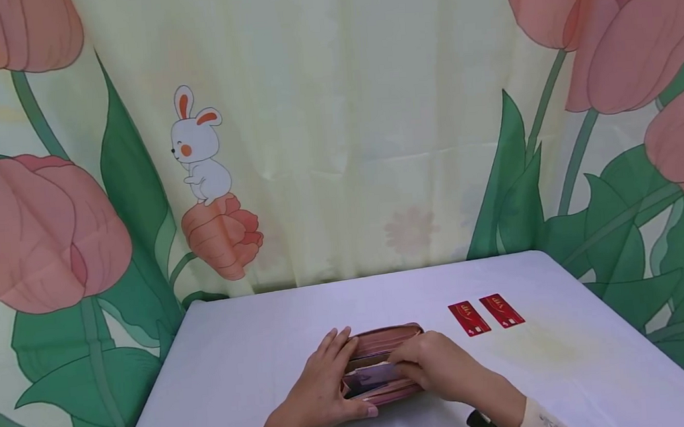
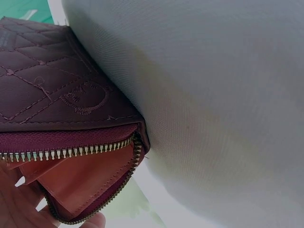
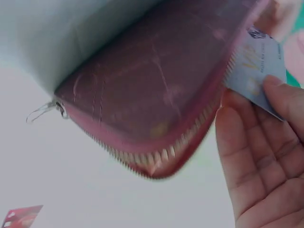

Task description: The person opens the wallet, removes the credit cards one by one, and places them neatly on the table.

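A dark pink zip wallet (image 1: 386, 339) stands unzipped near the front of the table, its mouth spread upward. My left hand (image 1: 321, 390) grips its left end, thumb along the near edge and fingers over the far one. Quilted stitching and a brass zip (image 2: 71, 152) show in the left wrist view. At the wallet's right end, my right hand (image 1: 439, 365) reaches into the mouth. The right wrist view has thumb and fingers pinching a silvery VIP card (image 3: 261, 61), partly hidden by the wallet. A purplish paper-like piece (image 1: 377, 374) lies inside.
Two red VIP cards (image 1: 470, 318) (image 1: 502, 311) lie side by side on the white table (image 1: 256, 352), to the right beyond the wallet. Behind the table hangs a curtain (image 1: 384, 138) printed with tulips and a rabbit.
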The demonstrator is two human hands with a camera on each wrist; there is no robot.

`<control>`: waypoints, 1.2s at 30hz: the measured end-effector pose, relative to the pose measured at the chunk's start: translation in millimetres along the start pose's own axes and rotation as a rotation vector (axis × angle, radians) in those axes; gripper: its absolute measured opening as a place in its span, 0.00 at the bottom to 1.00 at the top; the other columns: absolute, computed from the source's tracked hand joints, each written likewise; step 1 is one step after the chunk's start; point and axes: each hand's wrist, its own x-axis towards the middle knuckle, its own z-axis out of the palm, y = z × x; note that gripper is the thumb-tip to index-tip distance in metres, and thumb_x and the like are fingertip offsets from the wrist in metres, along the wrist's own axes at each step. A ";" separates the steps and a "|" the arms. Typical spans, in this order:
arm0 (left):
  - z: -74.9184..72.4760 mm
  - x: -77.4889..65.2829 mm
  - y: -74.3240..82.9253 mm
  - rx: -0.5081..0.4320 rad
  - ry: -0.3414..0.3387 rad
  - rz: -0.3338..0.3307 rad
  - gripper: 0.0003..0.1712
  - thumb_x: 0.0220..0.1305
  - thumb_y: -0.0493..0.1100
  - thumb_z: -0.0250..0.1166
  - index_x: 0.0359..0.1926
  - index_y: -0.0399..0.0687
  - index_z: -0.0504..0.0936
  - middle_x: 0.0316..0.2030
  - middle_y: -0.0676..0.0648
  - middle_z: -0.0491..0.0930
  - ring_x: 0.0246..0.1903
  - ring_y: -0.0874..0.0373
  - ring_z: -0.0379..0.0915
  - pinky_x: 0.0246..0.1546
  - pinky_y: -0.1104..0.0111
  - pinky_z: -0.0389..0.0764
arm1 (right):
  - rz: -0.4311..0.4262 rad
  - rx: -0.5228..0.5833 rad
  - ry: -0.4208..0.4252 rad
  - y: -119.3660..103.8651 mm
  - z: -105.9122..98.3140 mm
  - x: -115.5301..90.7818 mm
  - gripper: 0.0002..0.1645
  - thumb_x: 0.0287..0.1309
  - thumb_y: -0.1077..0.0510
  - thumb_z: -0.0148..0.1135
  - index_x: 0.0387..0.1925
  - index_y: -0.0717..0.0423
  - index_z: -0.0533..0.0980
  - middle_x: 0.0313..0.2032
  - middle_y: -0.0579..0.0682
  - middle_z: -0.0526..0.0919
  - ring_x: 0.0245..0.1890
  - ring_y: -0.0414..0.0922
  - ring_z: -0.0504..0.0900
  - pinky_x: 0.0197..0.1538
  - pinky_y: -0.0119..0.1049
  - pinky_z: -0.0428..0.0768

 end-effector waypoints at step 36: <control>0.6 1.0 0.9 -0.033 -0.010 -0.029 0.66 0.49 0.80 0.71 0.79 0.48 0.63 0.81 0.46 0.55 0.81 0.41 0.44 0.72 0.35 0.58 | 1.197 0.649 0.421 126.2 0.4 -111.2 0.27 0.69 0.64 0.64 0.65 0.73 0.71 0.38 0.59 0.85 0.32 0.43 0.84 0.36 0.34 0.87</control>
